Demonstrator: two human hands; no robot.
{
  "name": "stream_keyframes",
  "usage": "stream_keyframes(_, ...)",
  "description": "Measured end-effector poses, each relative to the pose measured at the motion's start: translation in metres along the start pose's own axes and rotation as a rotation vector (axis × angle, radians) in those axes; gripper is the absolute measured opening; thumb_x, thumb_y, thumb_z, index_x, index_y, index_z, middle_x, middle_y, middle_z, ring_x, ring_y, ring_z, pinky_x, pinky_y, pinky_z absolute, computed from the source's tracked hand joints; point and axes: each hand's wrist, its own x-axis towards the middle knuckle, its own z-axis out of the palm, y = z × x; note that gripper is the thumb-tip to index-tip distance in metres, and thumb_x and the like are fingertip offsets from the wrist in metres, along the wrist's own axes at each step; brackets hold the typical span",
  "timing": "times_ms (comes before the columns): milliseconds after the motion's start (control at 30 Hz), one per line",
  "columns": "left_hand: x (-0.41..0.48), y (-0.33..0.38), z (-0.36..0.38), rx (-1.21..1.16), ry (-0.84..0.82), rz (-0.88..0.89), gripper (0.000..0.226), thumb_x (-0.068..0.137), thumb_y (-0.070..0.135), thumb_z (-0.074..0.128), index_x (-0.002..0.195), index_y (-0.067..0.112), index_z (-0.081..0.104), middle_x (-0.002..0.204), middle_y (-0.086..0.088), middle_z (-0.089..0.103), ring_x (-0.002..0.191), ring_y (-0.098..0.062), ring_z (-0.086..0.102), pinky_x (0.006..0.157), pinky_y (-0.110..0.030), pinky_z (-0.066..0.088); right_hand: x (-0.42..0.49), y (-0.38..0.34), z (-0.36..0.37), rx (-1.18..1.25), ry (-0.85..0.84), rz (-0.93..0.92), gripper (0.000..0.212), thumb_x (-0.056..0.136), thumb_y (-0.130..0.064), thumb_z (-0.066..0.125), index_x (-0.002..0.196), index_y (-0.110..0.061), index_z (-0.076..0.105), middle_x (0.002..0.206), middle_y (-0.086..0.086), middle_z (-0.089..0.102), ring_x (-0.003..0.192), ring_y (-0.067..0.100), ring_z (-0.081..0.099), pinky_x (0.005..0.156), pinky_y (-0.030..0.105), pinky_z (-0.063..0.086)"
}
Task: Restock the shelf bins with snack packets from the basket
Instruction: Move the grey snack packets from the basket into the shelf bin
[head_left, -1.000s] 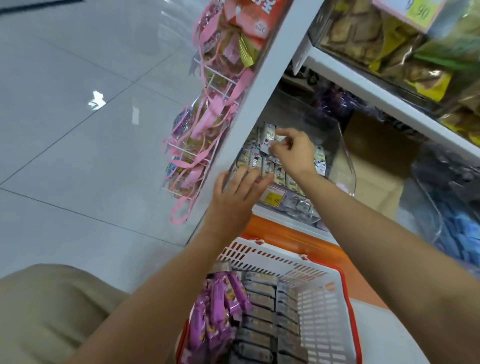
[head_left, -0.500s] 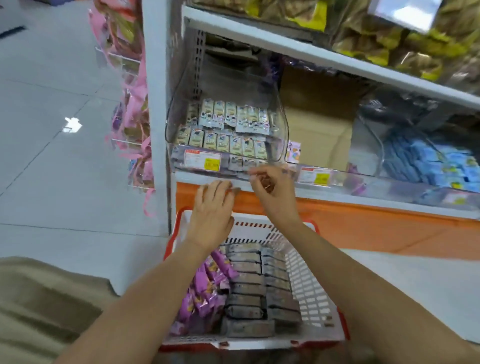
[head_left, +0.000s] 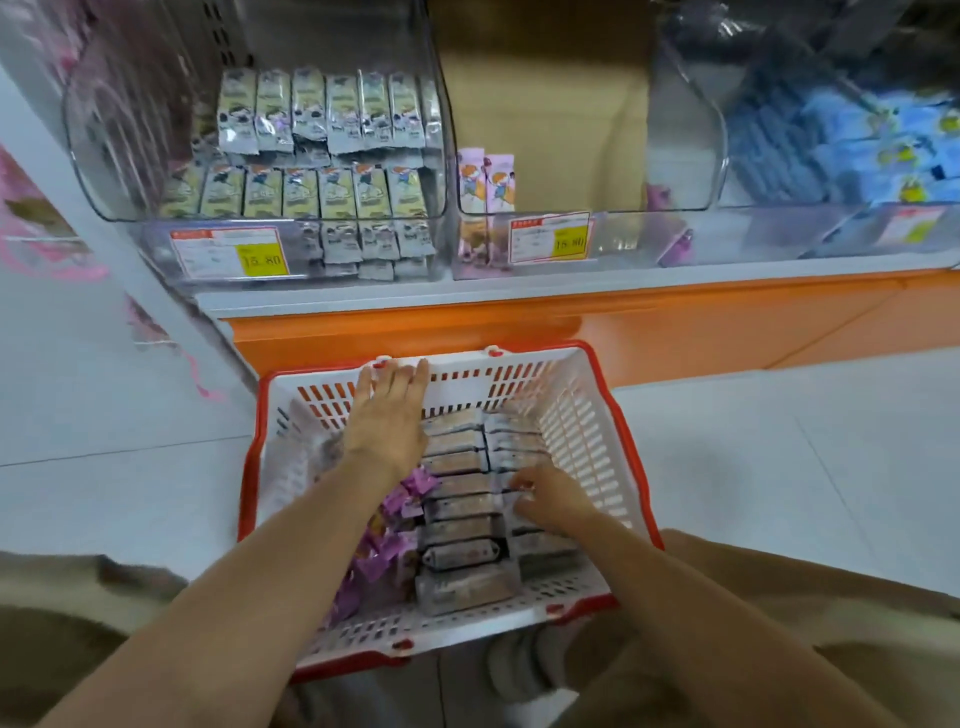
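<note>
We are looking down into a white basket (head_left: 576, 421) with a red rim, set on the floor (head_left: 779, 441) right against the orange base of the shelf (head_left: 467, 293). Inside it, grey packets (head_left: 460, 519) lie stacked in two neat rows down the middle and right, and a loose heap of purple packets (head_left: 384, 551) fills the left side.

Our left hand (head_left: 389, 415) lies flat over the far end of the basket, fingers straight and fingertips on the far rim, its grip released. Our right hand (head_left: 550, 501) is down among the grey packets, fingers bent onto the right-hand row; blur keeps us from telling whether its grip has closed on one.

On the shelf above stand three clear bins. The left bin (head_left: 150, 239) is packed with upright rows of grey and yellowish packets (head_left: 332, 156) behind a yellow price tag (head_left: 231, 254). The middle bin (head_left: 623, 239) holds two pink packets (head_left: 485, 179) standing in its front left corner. The right bin (head_left: 691, 130) is full of blue packets (head_left: 841, 150).
</note>
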Motion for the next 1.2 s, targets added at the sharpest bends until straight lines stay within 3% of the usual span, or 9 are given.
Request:
stream_keyframes(100, 0.002, 0.0, 0.008, 0.055, -0.019, -0.011, 0.079, 0.102, 0.039, 0.037, 0.154, 0.01, -0.015, 0.164, -0.011, 0.002, 0.151, -0.029, -0.009, 0.122, -0.048, -0.004, 0.012, 0.01, 0.019, -0.058, -0.149, 0.071, 0.043, 0.091, -0.024, 0.063, 0.133, -0.02, 0.057, 0.133, 0.006, 0.058, 0.116, 0.025, 0.058, 0.096, 0.034, 0.051)
stream_keyframes(500, 0.0, -0.007, 0.022, 0.142, 0.057, 0.04, 0.076, 0.1, 0.039, 0.033, 0.155, 0.009, -0.009, 0.164, -0.01, 0.0, 0.151, -0.029, -0.01, 0.121, -0.053, -0.001, 0.032, 0.019, 0.043, -0.426, -0.016, -0.083, 0.028, 0.085, -0.028, 0.067, 0.111, -0.02, 0.063, 0.116, 0.006, 0.058, 0.108, 0.025, 0.054, 0.088, 0.034, 0.048)
stream_keyframes(667, -0.002, -0.008, 0.02, 0.098, 0.057, 0.041, 0.078, 0.099, 0.038, 0.04, 0.156, 0.01, -0.005, 0.164, -0.01, 0.003, 0.151, -0.028, -0.01, 0.121, -0.052, -0.001, 0.019, 0.001, 0.018, -0.153, 0.186, -0.105, 0.021, 0.088, -0.026, 0.063, 0.106, -0.017, 0.062, 0.1, 0.002, 0.065, 0.089, 0.02, 0.063, 0.077, 0.033, 0.054)
stream_keyframes(800, -0.005, -0.011, 0.016, -0.027, 0.05, 0.038, 0.08, 0.098, 0.033, 0.046, 0.156, 0.008, -0.002, 0.163, -0.01, 0.002, 0.151, -0.028, -0.008, 0.123, -0.046, -0.002, 0.007, -0.023, -0.012, 0.368, 0.283, -0.108, 0.031, 0.09, -0.025, 0.066, 0.12, -0.025, 0.055, 0.093, -0.002, 0.065, 0.08, 0.013, 0.064, 0.066, 0.024, 0.051)
stream_keyframes(867, -0.009, -0.012, 0.011, -0.145, 0.08, 0.041, 0.075, 0.098, 0.03, 0.047, 0.156, 0.008, 0.006, 0.162, -0.012, 0.008, 0.151, -0.028, 0.001, 0.123, -0.044, 0.004, 0.0, -0.037, -0.028, 0.588, 0.322, -0.168, 0.031, 0.091, -0.021, 0.066, 0.121, -0.023, 0.055, 0.095, 0.005, 0.064, 0.081, 0.019, 0.064, 0.065, 0.025, 0.053)
stream_keyframes(967, -0.017, -0.014, -0.003, -0.464, 0.072, -0.015, 0.054, 0.102, 0.028, 0.039, 0.152, 0.012, 0.027, 0.157, -0.012, 0.027, 0.142, -0.03, 0.029, 0.118, -0.042, 0.025, -0.012, -0.059, -0.05, 0.737, 0.409, -0.295, 0.027, 0.091, -0.011, 0.064, 0.116, -0.02, 0.06, 0.097, 0.017, 0.062, 0.087, 0.037, 0.062, 0.076, 0.044, 0.057)
stream_keyframes(1067, -0.017, -0.015, -0.019, -1.094, -0.062, -0.22, 0.049, 0.106, 0.041, 0.026, 0.139, 0.015, 0.05, 0.138, -0.016, 0.054, 0.122, -0.033, 0.054, 0.105, -0.043, 0.041, -0.029, -0.082, -0.065, 0.765, 0.479, -0.439, 0.023, 0.087, -0.003, 0.064, 0.105, -0.018, 0.062, 0.092, 0.004, 0.061, 0.08, 0.017, 0.058, 0.074, 0.033, 0.052)
stream_keyframes(1133, -0.019, -0.015, -0.03, -1.517, -0.098, -0.351, 0.053, 0.105, 0.049, 0.027, 0.125, 0.012, 0.06, 0.108, -0.015, 0.07, 0.092, -0.029, 0.066, 0.084, -0.037, 0.049, -0.04, -0.096, -0.07, 0.776, 0.501, -0.518, 0.023, 0.085, -0.002, 0.065, 0.102, -0.017, 0.061, 0.093, -0.006, 0.06, 0.08, 0.005, 0.055, 0.071, 0.024, 0.048)
stream_keyframes(1200, -0.025, -0.017, -0.041, -1.684, -0.032, -0.375, 0.041, 0.104, 0.04, 0.039, 0.12, 0.007, 0.059, 0.09, -0.01, 0.072, 0.072, -0.023, 0.066, 0.071, -0.031, 0.048, -0.049, -0.108, -0.072, 0.765, 0.486, -0.568, 0.024, 0.083, -0.001, 0.066, 0.099, -0.017, 0.058, 0.094, -0.008, 0.059, 0.08, 0.002, 0.054, 0.069, 0.021, 0.045)
